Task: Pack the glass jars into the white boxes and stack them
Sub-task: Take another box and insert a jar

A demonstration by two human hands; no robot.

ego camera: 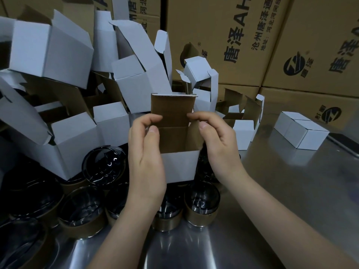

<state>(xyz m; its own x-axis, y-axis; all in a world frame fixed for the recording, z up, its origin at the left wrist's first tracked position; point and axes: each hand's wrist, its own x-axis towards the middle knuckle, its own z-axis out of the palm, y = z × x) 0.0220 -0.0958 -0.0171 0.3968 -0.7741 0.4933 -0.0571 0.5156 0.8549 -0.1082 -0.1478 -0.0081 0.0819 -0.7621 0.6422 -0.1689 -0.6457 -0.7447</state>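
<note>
I hold a small white box [179, 166] with a brown inside in the middle of the view, its top flap standing up. My left hand [146, 152] grips its left side, thumb on the inner edge. My right hand [217, 140] pinches the right side flap near the top. Several glass jars with brown bands, such as one jar [202, 207], stand on the metal table [272, 200] below the box. Two shut white boxes [301, 131] sit side by side at the right.
A heap of open white boxes [77, 94] fills the left and back. Large brown cartons [252, 35] with dark print form a wall behind. More dark jars [81, 210] crowd the lower left.
</note>
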